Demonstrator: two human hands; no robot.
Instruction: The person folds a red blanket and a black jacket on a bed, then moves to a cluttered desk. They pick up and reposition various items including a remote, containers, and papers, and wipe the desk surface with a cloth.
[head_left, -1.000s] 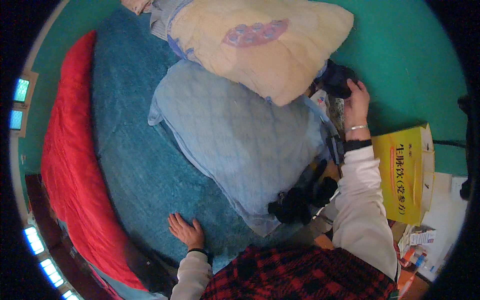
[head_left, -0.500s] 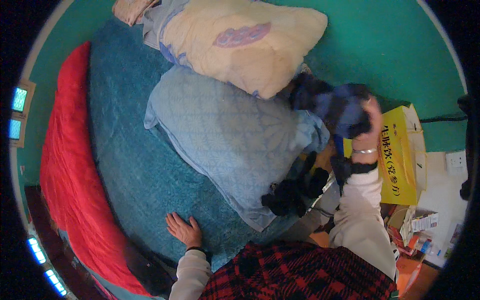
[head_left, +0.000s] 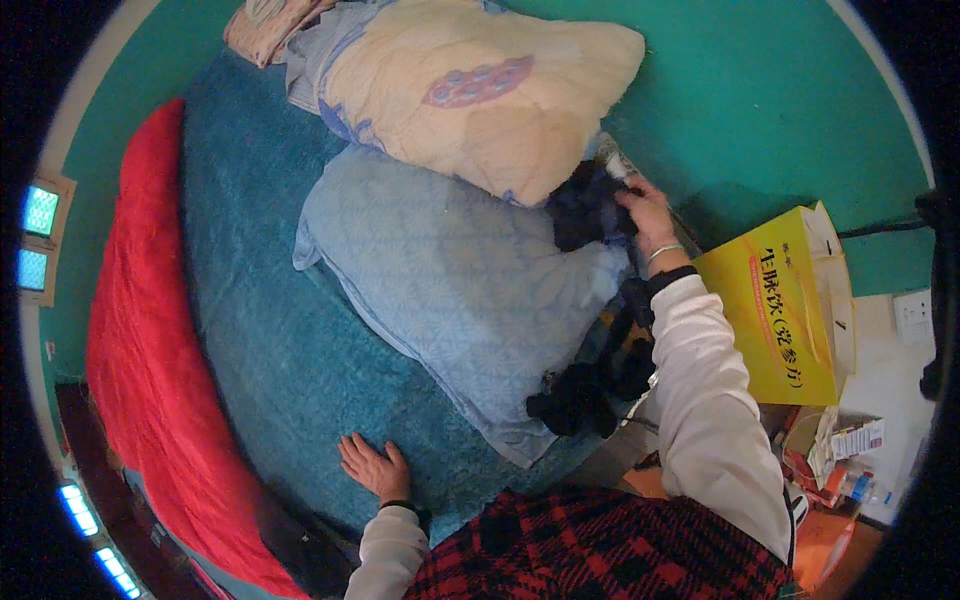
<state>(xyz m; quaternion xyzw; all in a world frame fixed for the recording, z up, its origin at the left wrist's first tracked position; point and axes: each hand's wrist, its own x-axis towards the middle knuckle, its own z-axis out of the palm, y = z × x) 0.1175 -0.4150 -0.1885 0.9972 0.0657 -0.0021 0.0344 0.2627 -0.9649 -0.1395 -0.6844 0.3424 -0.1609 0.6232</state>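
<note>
My right hand (head_left: 648,212) grips a dark blue and black piece of clothing (head_left: 585,212) lying on the far corner of a light blue pillow (head_left: 450,290). A cream pillow (head_left: 480,90) with a purple patch rests against the blue one, just behind the clothing. My left hand (head_left: 372,468) lies flat, fingers spread, on the teal bedspread (head_left: 270,340) near its front edge. More dark clothing (head_left: 590,385) hangs off the bed's side under my right forearm.
A red blanket (head_left: 140,350) runs along the left of the bed. A yellow cardboard box (head_left: 790,310) stands to the right by the teal wall (head_left: 780,110). Small packets and bottles (head_left: 840,450) lie beside it on the floor.
My right hand lifted the dark clothing from beside the bed, swung it up, and has now set it down on the blue pillow near the cream one. My left hand stayed put.
</note>
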